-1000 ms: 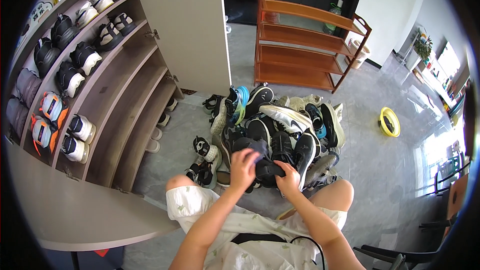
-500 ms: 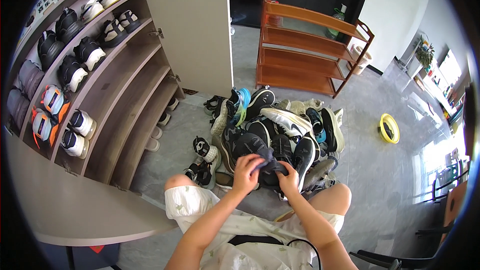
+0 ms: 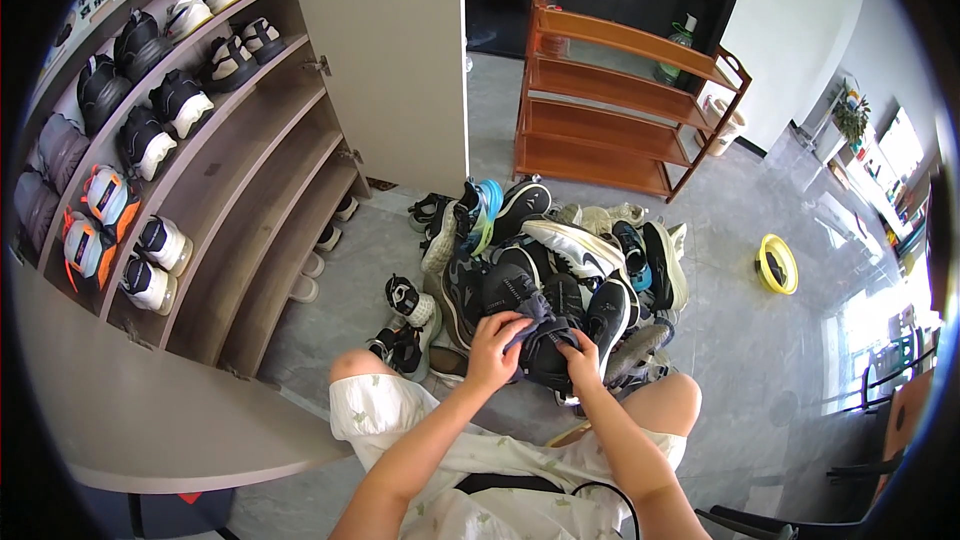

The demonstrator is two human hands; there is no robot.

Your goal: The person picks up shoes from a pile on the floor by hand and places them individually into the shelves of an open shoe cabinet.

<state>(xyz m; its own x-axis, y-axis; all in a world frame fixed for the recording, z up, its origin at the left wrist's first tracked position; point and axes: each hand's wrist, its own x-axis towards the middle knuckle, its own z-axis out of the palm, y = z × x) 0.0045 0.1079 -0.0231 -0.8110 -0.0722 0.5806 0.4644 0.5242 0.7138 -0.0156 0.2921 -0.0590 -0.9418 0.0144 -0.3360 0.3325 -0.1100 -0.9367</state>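
Has L hand [image 3: 494, 348] curled nearly closed, thumb against fingers, pinching a bunched dark cloth [image 3: 536, 314]; can't tell for sure if rag, sock or sth. else soft. Has R hand [image 3: 582, 360] closed round the right side of a black sneaker [image 3: 545, 360], thumb on top, fingers mostly hidden. Find that sneaker at the near edge of the shoe pile [image 3: 563, 292], on or just above the floor [image 3: 730, 320], btw. the bent knees [image 3: 363, 370]; can't tell if lifted clear or propped. Lies just beside the white-soled black sneaker [image 3: 607, 318], well to the right of the open shoe cabinet's [image 3: 235, 210] front edge.

Reckon on sth. light, approx. one-hand weight: soft, bendy upper, prob. giving under a squeeze, w/ a stiffer sole. Not fragile; prob. not slippery unless dusty or wet (hard to make out). Best hold: heel end or collar, thumb inside the opening, fingers outside; for extra steadiness, pinch the sole edges from both sides. Avoid dangling by laces or tongue: too floppy, apt to twist. Expect the cloth to be v. light & limp, holding no shape of its own; take by the bunched middle rather than a loose corner. Watch for snags on the pile, packed tight & touching.
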